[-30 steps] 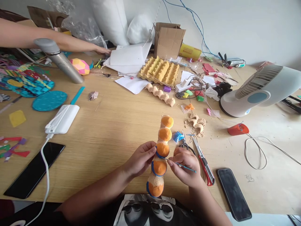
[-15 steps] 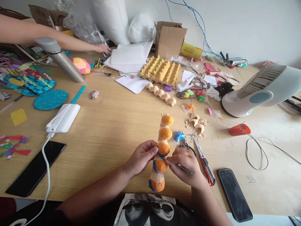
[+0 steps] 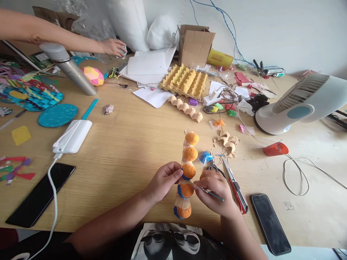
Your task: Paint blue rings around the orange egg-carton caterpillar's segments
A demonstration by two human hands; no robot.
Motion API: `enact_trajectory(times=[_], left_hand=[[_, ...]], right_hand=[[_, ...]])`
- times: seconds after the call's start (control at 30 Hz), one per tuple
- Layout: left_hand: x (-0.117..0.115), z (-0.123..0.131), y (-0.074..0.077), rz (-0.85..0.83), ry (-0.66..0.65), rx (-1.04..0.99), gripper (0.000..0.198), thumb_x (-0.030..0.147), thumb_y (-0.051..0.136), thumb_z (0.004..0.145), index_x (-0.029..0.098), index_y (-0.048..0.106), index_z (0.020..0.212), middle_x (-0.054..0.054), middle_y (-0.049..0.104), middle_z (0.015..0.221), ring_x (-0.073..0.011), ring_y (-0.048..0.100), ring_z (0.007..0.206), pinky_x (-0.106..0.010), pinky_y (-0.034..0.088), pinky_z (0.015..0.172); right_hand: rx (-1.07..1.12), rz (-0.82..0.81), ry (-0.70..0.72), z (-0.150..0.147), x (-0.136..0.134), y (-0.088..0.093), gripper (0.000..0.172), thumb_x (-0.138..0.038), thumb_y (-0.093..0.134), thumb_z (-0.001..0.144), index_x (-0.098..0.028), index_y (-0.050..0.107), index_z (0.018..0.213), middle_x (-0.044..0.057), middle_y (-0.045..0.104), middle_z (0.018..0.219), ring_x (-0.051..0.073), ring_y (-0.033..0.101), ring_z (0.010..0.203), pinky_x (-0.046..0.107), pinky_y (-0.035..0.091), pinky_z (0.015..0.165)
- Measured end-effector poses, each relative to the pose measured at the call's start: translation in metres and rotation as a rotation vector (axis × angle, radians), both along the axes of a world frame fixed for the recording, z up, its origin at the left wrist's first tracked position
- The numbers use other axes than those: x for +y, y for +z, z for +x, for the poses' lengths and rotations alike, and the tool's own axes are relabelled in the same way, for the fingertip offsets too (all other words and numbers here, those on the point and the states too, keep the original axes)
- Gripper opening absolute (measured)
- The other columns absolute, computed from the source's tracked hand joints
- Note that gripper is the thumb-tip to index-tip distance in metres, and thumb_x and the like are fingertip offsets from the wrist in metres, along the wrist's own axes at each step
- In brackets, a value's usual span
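Over the near side of the pale wooden worktop (image 3: 121, 144), the left-hand grip (image 3: 164, 182) pinches a five-domed orange-and-blue pulp strip (image 3: 189, 170), the right-hand grip (image 3: 215, 189) clamps a thin blue stick (image 3: 217, 195), and a yellow moulded-pulp egg tray (image 3: 184, 82) lies beyond.

- A plain, pale wall (image 3: 298, 32) spans the top of the frame, from upper centre to upper right.
- Blue cables (image 3: 231, 27) hang loosely against it, right of upper centre.
- A wide, light-brown tabletop (image 3: 130, 141) with wood grain fills most of the frame, its near edge running along the bottom.
- Soft light falls brightest and palest on the tabletop at right.
- Below its edge, lower right, shows a pale surface (image 3: 306, 252), too little visible to identify.
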State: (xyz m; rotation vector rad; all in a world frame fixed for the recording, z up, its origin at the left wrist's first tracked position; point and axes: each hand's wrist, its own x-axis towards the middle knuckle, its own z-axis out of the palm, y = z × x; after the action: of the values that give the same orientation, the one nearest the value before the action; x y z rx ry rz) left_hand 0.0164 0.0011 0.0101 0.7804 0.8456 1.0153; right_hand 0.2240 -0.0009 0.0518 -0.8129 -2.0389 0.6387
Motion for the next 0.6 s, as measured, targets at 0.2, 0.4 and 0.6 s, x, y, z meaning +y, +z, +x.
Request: enact_trajectory(times=[0.2, 0.4, 0.6], left_hand=[[-0.0010, 0.0008, 0.0002, 0.027, -0.038, -0.020, 0.030, 0.045, 0.076, 0.090, 0.016, 0.069, 0.086, 0.000, 0.065, 0.074, -0.0094, 0.052, 0.064, -0.022, 0.041, 0.061], [-0.0021, 0.0013, -0.0020, 0.033, -0.045, -0.017, 0.030, 0.045, 0.076, 0.091, 0.016, 0.069, 0.088, 0.000, 0.064, 0.075, -0.0101, 0.054, 0.067, -0.022, 0.043, 0.063], [-0.0019, 0.0014, -0.0082, 0.022, -0.028, 0.003, 0.031, 0.045, 0.074, 0.092, 0.015, 0.068, 0.088, 0.000, 0.062, 0.075, -0.0099, 0.053, 0.068, -0.022, 0.043, 0.065]], right_hand=[[-0.006, -0.068, 0.041, 0.0005, -0.0002, -0.0006, 0.020, -0.005, 0.067, 0.090, -0.023, 0.060, 0.090, -0.003, 0.058, 0.069, 0.013, 0.051, 0.061, 0.028, 0.037, 0.059], [-0.085, -0.031, -0.002, -0.0007, 0.0006, -0.0036, 0.018, -0.005, 0.066, 0.092, -0.023, 0.060, 0.092, -0.002, 0.060, 0.072, 0.013, 0.053, 0.064, 0.029, 0.038, 0.062], [-0.009, -0.070, -0.003, -0.0021, -0.0020, -0.0021, 0.020, -0.006, 0.067, 0.091, -0.024, 0.059, 0.090, -0.004, 0.056, 0.069, 0.012, 0.050, 0.061, 0.027, 0.036, 0.060]])
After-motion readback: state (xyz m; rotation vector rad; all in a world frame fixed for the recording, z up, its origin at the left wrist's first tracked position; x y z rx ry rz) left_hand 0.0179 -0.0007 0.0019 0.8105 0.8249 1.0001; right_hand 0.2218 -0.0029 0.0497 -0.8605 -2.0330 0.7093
